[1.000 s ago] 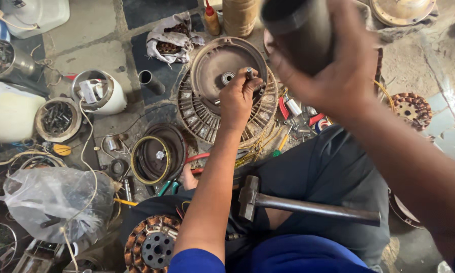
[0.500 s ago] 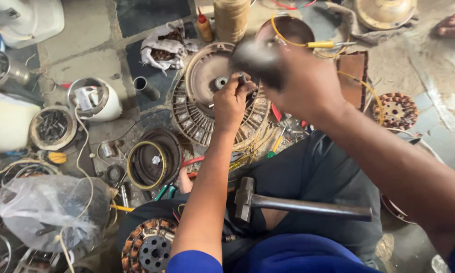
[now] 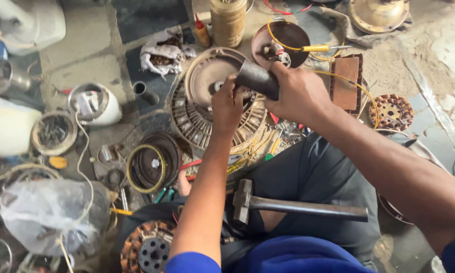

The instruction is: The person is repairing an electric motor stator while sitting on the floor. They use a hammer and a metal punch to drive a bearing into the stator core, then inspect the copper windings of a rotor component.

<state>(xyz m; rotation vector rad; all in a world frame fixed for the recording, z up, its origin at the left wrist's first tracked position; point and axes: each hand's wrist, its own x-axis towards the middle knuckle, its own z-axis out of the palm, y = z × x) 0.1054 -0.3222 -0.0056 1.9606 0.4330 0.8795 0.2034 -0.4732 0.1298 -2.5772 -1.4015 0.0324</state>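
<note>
my right hand [image 3: 298,93] is wrapped tight around a dark metal cylinder [image 3: 257,78], tilted over the hub of the round motor housing [image 3: 212,81] — a grip that reads like aiming it at the centre. my left hand [image 3: 227,103] is curled against the housing by the hub, seemingly steadying it; what its fingertips pinch i cannot tell. a hammer [image 3: 288,205] lies across my lap. a small metal bowl [image 3: 53,132] at left holds dark scraps — a clear plastic bag [image 3: 50,212] bulges nearby.
</note>
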